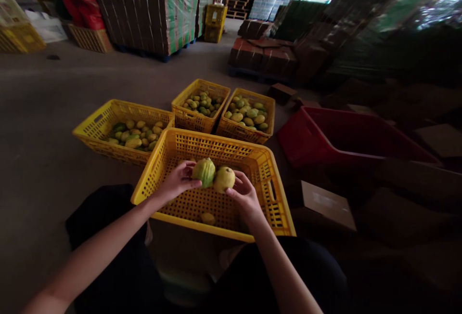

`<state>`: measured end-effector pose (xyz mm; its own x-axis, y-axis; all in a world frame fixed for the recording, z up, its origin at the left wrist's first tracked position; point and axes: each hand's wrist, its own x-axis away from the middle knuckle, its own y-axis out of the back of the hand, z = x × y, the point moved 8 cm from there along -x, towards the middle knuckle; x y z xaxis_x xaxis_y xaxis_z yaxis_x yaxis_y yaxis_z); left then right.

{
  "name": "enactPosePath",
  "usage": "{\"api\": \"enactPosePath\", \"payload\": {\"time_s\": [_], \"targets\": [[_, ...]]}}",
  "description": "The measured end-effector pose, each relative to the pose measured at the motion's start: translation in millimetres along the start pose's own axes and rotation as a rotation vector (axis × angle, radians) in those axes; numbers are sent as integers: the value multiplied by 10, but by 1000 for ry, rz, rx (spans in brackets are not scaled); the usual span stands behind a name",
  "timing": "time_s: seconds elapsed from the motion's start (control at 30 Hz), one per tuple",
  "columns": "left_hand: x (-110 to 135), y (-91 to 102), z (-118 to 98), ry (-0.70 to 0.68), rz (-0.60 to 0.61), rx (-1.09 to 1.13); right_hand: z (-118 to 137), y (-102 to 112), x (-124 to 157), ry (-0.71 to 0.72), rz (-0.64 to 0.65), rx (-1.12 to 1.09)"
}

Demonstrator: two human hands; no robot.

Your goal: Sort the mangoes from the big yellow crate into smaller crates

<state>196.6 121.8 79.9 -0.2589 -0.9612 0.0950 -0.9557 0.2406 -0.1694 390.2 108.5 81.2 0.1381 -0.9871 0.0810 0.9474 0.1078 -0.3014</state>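
My left hand (178,179) grips a green, ridged lemon (204,171) and my right hand (244,193) grips a yellow lemon (224,178). The two fruits touch each other above a yellow plastic crate (274,198) right in front of my knees. Low in that crate lies one more yellow lemon (208,218); the rest of its floor shows only mesh.
Three more yellow crates hold several lemons: one on the left (97,128), two behind (187,114) (269,104). A red crate (325,136) lies to the right, cardboard boxes (327,205) beside it. Wrapped pallet stacks (155,10) stand across the concrete floor.
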Motion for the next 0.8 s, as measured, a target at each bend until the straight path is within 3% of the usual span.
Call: {"api": "enactPosePath", "payload": {"time_s": [0.23, 0.4, 0.57, 0.8], "targets": [[11, -84, 86, 142, 52, 279, -65, -22, 9, -113, 20, -117], [16, -46, 142, 208, -20, 472, -71, -9, 17, -143, 12, -198], [21, -3, 245, 312, -122, 492, -111, 1, 6, -180, -3, -185], [44, -224, 265, 309, -14, 364, -238, -95, 55, -252, 51, -104]]}}
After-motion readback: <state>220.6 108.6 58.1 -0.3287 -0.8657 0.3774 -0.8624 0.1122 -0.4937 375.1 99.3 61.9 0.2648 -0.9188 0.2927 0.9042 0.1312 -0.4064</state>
